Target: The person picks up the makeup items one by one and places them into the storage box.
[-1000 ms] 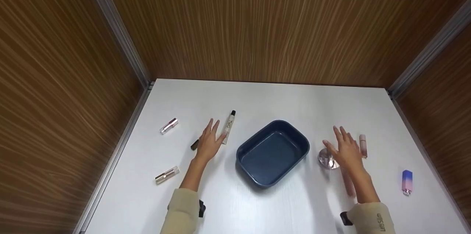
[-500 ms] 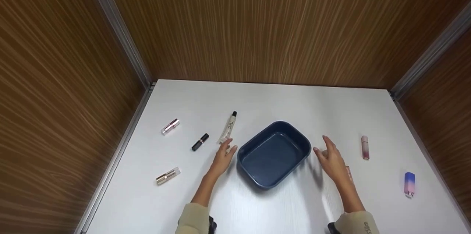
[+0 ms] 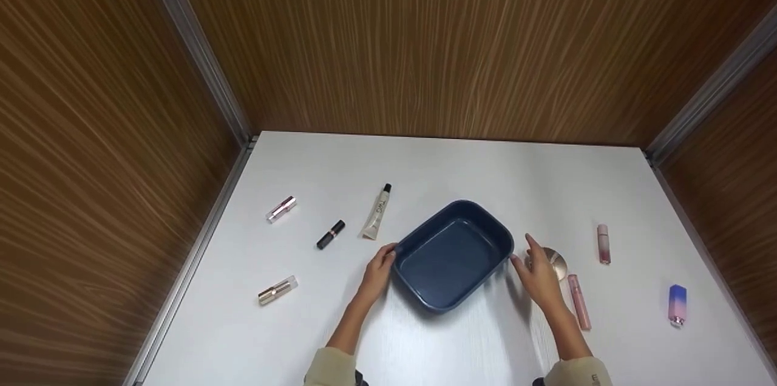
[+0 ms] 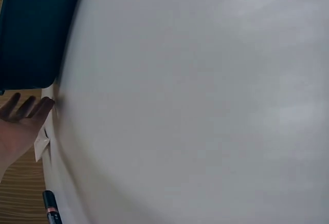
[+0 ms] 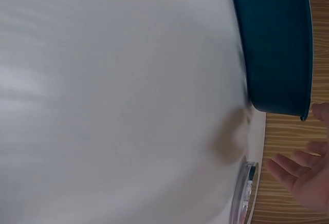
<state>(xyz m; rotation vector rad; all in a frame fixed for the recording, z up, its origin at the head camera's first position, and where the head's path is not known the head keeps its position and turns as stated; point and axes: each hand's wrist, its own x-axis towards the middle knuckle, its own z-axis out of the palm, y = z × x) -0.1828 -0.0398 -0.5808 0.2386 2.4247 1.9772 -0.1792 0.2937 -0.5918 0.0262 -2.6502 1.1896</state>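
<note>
A dark blue rectangular basin [image 3: 452, 264] sits slantwise on the white table. At its left corner is my left hand [image 3: 375, 274], fingertips right at the rim; the left wrist view shows the loosely bent fingers [image 4: 38, 108] beside the basin's end wall. On the other side my right hand [image 3: 540, 277] has its thumb close to the right corner and its fingers spread loosely, holding nothing. Partly behind that hand lies a round, shiny compact-like case [image 3: 556, 263]. A pink slim tube [image 3: 579, 302] lies by the right wrist.
Left of the basin lie a cream squeeze tube [image 3: 376, 214], a black lipstick [image 3: 331, 235], a pink-silver lipstick [image 3: 281, 210] and a gold one [image 3: 278, 291]. To the right are a lip gloss [image 3: 603, 244] and a blue-pink tube [image 3: 677, 304]. Wood-grain panels [image 3: 449, 46] enclose the table.
Both hands have come back and inward from over the cosmetics to the basin's two sides. The left fingertips have reached the rim. The basin has stayed in place.
</note>
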